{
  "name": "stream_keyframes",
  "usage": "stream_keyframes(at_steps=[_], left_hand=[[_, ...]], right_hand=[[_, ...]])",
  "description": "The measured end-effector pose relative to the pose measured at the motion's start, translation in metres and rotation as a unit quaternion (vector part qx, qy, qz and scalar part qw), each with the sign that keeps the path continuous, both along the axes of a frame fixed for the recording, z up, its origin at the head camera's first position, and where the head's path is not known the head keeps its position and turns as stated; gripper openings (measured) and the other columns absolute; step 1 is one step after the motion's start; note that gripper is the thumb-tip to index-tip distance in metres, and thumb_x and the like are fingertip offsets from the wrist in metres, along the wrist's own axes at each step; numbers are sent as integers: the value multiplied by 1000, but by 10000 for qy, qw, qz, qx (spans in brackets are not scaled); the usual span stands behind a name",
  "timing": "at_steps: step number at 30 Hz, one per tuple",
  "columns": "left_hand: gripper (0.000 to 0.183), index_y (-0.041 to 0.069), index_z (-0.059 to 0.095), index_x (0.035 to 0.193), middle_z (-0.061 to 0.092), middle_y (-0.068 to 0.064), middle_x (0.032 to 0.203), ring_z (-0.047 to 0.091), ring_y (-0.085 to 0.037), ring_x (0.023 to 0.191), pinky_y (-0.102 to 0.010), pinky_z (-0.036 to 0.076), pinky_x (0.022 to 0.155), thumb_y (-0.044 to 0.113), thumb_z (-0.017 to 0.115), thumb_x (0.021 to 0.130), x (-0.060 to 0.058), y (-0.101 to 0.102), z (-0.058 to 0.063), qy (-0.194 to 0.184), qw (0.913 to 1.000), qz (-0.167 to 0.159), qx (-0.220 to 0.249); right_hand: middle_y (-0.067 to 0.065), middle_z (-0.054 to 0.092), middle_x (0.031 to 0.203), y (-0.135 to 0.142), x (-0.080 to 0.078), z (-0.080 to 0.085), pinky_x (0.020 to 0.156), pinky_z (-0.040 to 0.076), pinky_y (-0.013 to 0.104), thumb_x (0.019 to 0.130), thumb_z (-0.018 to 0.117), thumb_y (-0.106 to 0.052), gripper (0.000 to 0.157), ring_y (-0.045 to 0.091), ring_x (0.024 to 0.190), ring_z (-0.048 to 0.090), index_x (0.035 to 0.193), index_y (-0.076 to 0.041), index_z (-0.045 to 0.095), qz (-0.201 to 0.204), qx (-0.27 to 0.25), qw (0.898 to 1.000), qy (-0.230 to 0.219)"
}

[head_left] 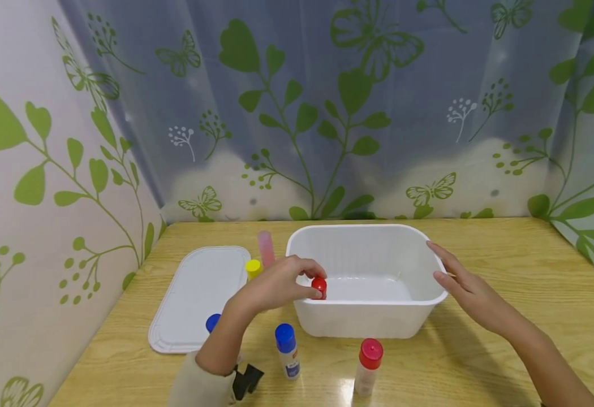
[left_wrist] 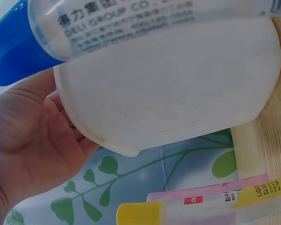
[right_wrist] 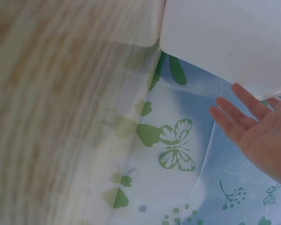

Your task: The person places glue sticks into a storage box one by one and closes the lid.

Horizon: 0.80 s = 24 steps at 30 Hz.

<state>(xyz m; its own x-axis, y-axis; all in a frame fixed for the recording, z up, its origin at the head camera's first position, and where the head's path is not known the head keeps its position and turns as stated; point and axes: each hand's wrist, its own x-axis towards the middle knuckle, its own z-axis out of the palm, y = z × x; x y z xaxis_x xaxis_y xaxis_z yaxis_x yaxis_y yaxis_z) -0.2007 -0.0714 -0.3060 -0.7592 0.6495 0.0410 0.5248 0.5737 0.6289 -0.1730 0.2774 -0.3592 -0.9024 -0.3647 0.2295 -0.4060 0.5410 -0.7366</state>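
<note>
A white plastic bin (head_left: 360,321) stands on the table. My left hand (head_left: 278,284) reaches over its left rim and pinches a small red-capped glue bottle (head_left: 319,284) between thumb and fingers, just inside the wall. The bottle's lower part is hidden behind the bin's front. At the bin's right end, my right hand (head_left: 472,291) rests against the rim, its fingers (right_wrist: 229,121) fairly straight along the outside. In the left wrist view, the left hand (left_wrist: 37,136) is partly covered by the bin and by a blue-capped glue bottle (left_wrist: 117,23) close to the camera.
In front of the bin stand a blue-capped bottle (head_left: 288,351) and a red-capped bottle (head_left: 367,367). Another blue cap (head_left: 213,322) shows behind the left forearm. A yellow-capped liquid glue (head_left: 253,268) and a pink bottle (head_left: 265,247) stand beside the white lid (head_left: 195,294).
</note>
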Motion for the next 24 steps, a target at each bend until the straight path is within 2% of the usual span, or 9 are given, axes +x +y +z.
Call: stream_keyframes(at_steps=[2,9,17,20,24], left_hand=[[24,7,66,104,63,3,92,55,-17,93,-35,47,83,14,71,82,0,-1,0,-26,10000,-17,57],[24,10,66,103,62,8,89,53,-10,91,-27,45,81,16,72,81,2,-3,1,121,9997,-41,207],[26,11,65,106,62,8,96,52,-18,98,-38,44,86,19,71,82,4,-7,0,101,9988,-14,485],[26,13,64,109,61,9,103,51,-18,102,-37,43,89,21,68,84,9,-9,3,86,9974,158,701],[29,16,63,114,60,11,108,49,-14,105,-32,43,89,25,66,86,21,-9,9,100,9914,288,1272]], right_hand=[[18,14,148,0,0,0,88,29,66,101,36,-17,55,46,125,25,148,-26,10,1,-2,10000,-24],[19,14,148,-1,1,1,88,29,67,101,36,-18,55,47,125,24,148,-26,10,-4,21,10000,-38],[18,13,148,0,-1,-1,87,29,67,101,36,-19,55,47,125,24,148,-26,10,-34,71,10000,-53],[18,12,149,-1,1,0,86,29,68,101,36,-19,55,49,125,24,148,-26,9,-25,68,9999,-80],[18,12,149,0,2,2,86,29,69,101,36,-19,55,49,125,24,148,-27,9,-43,82,9999,-93]])
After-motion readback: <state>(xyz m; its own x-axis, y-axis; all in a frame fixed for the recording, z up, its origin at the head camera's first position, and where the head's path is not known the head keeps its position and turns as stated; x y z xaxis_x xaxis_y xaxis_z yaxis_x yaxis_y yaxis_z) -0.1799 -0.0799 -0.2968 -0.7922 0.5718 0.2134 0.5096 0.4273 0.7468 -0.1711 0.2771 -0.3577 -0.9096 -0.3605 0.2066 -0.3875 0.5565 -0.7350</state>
